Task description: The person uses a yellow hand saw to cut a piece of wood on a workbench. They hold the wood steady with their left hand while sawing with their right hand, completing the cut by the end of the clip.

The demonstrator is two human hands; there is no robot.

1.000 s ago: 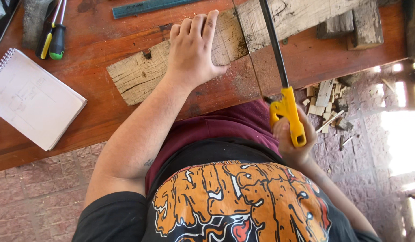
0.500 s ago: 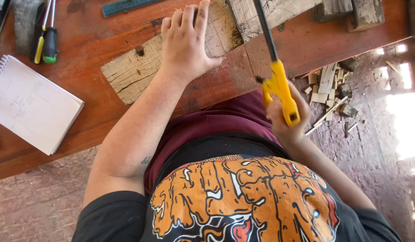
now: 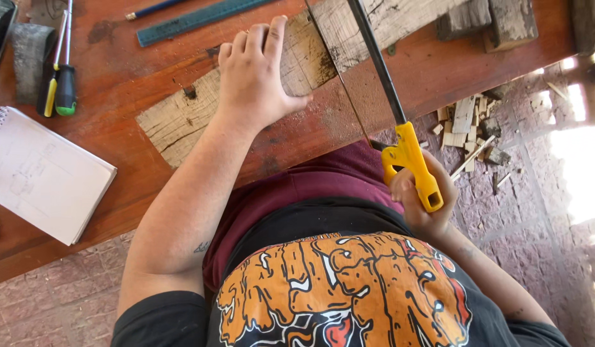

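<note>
The left hand point(image 3: 255, 80) lies flat and open, fingers together and pointing toward 12 o'clock, pressing down on a weathered wooden plank point(image 3: 182, 119) that runs across the reddish table point(image 3: 117, 83) from 8 o'clock up to 2 o'clock. The right hand point(image 3: 419, 202) is closed around the yellow handle of a hacksaw point(image 3: 406, 154), at about 4 o'clock from the left hand; the saw's black frame reaches up toward 12 o'clock over the plank, and its thin blade meets the wood just right of the left thumb. At 9 o'clock from the plank lies a spiral notebook point(image 3: 43, 177), with screwdrivers point(image 3: 60, 83) above it at 10 o'clock. A green ruler point(image 3: 194, 19) lies at 11 o'clock. Wood offcuts point(image 3: 467, 125) are scattered on the brick floor point(image 3: 541, 212) at 3 o'clock.
</note>
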